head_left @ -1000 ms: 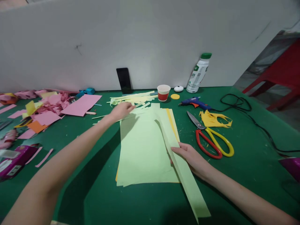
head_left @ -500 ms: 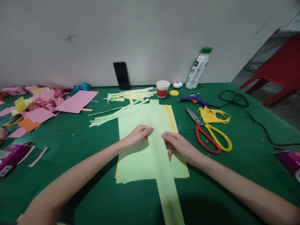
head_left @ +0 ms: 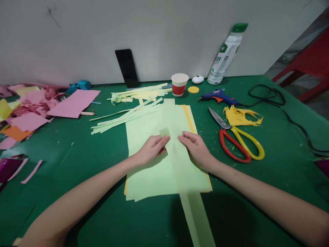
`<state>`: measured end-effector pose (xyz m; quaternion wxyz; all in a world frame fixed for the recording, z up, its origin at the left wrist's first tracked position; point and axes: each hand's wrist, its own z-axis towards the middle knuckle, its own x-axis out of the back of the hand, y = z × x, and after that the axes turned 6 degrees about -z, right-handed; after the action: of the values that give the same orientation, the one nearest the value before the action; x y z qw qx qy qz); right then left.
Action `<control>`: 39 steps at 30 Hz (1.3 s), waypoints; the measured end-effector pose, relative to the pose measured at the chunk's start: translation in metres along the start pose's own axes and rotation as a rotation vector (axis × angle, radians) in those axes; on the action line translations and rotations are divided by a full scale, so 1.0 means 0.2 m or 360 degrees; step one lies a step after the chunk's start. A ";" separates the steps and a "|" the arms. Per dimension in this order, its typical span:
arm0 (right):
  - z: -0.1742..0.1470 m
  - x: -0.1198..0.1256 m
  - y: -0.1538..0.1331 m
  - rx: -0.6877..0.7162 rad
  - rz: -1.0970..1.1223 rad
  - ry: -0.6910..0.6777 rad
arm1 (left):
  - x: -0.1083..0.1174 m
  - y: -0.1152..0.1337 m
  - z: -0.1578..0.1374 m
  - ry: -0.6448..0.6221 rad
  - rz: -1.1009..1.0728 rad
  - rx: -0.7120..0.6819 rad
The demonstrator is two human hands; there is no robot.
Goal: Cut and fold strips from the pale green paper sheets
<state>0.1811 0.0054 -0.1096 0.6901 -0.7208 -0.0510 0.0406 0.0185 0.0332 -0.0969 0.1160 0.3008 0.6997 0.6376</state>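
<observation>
A long, pale green paper strip runs from the middle of the paper stack toward me and past the table's front edge of view. My left hand pinches its left edge between thumb and fingers. Opposite it, my right hand pinches the right edge, thumb on top. Both hands are just above a stack of pale green sheets, with orange-yellow sheets showing at its side. Narrow cut green strips overlap the stack's upper left corner.
Red-and-yellow-handled scissors lie right of the stack, near a blue glue gun and yellow paper scrap. A paper cup, white bottle and black phone stand behind. Pink paper scraps cover the left.
The camera view has tilted down a little. My right fingers have closed in on the strip's edge, and a small piece of the strip now shows above my left thumb.
</observation>
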 end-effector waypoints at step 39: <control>-0.01 -0.03 -0.01 -0.0015 -0.0236 0.0157 | -0.02 -0.01 0.01 0.0158 0.0126 -0.0151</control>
<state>0.1762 0.0030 -0.1069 0.6895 -0.7193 -0.0705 -0.0463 0.0225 0.0322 -0.0997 0.0700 0.2906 0.6612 0.6881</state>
